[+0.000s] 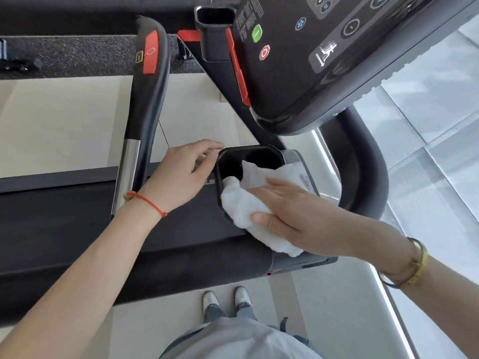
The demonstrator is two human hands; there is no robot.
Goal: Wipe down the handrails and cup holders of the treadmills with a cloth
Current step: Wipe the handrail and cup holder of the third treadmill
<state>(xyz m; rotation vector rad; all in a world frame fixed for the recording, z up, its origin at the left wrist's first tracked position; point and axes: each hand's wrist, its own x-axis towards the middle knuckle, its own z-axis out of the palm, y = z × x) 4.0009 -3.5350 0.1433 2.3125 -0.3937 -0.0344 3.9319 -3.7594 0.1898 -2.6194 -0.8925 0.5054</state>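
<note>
— Over the near cup holder (pixel 248 156), what could go wrong?

— My guess: the white cloth (pixel 248 211) slips. The right hand (pixel 293 211) lies flat on it, fingers (pixel 278 183) straight and close together, thumb along the cloth's edge, pressing rather than pinching. Part of the cloth dips into the holder; the rest drapes over its rim toward the person. A hard sweep could drag it off the rim and down to the floor.

— And the other hand?

— The left hand (pixel 181 174) rests against the holder's outer edge, fingers loosely curled, holding nothing. If it shifts, the bracing goes. A stray sleeve could also brush the console (pixel 311 60) buttons.

— Count for me.

— One cloth, two hands, two cup holders with the far one (pixel 215 19), one straight handrail (pixel 145 104), one curved bar (pixel 368 161).
</note>
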